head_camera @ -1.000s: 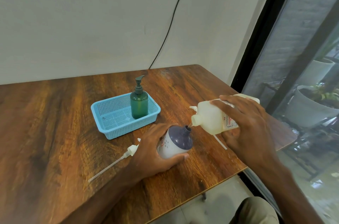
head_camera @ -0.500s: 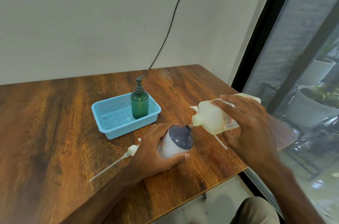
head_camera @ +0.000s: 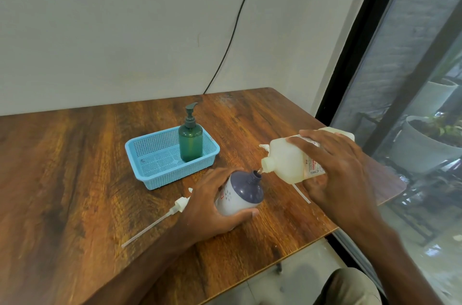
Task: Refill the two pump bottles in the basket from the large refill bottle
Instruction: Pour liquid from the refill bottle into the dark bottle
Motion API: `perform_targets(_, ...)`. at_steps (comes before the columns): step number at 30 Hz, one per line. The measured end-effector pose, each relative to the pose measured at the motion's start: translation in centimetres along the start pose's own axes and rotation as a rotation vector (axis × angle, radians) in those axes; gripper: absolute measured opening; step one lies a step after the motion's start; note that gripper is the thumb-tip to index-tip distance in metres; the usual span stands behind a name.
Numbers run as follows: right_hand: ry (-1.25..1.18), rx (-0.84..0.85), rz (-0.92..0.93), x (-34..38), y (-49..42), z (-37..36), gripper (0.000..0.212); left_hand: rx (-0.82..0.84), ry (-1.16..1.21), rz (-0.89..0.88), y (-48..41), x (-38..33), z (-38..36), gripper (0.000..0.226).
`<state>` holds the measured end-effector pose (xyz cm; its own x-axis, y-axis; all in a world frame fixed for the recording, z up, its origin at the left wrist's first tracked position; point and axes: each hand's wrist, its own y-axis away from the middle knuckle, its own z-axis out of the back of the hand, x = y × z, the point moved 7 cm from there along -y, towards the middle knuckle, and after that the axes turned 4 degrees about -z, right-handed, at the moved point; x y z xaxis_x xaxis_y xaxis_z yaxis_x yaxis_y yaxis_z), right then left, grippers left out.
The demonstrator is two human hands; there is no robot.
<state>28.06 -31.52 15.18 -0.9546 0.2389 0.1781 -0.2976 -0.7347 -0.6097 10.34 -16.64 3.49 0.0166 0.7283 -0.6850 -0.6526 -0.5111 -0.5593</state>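
We look down on a wooden desk [head_camera: 75, 179], with twelve o'clock toward the wall [head_camera: 125, 29]. The left hand [head_camera: 210, 207] grips a white pump bottle [head_camera: 241, 193] with a purple shoulder. Its pump is off, and it is tilted so that the open neck points toward two o'clock. The right hand [head_camera: 342, 174] is wrapped around the large refill bottle [head_camera: 285, 162], held nearly on its side, its spout right at that open neck. At ten o'clock from the hands sits a blue basket [head_camera: 150, 174], with a green pump bottle [head_camera: 190, 142] upright in its three o'clock end. A loose white pump [head_camera: 180, 204] with its tube lies on the desk at the left hand's nine o'clock.
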Motion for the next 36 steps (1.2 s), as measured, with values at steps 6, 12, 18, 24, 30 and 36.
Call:
perform_targets(6,-0.006,0.014,-0.008,0.09,0.11,-0.08,0.085,0.013,-0.012,0.02,0.01,0.25,-0.1,0.086)
perform_targets(12,-0.003,0.017,-0.01,0.18,0.09,-0.05,0.084,0.004,-0.016,0.01,0.05,0.23,-0.03,0.085)
perform_targets(18,0.003,0.014,0.001,0.09,0.12,-0.2,0.084,0.007,-0.017,0.014,0.03,0.34,-0.12,0.086)
perform_targets(24,-0.004,0.012,0.008,0.0,0.17,-0.4,0.085,0.009,-0.022,0.015,0.11,0.38,-0.14,0.087)
perform_targets(30,0.0,0.032,-0.003,-0.01,0.22,-0.69,0.085,-0.006,-0.017,0.007,0.09,0.32,-0.13,0.085)
perform_targets(36,0.003,0.03,-0.009,0.16,0.2,-0.71,0.083,-0.027,0.006,-0.02,0.03,0.01,0.02,0.082)
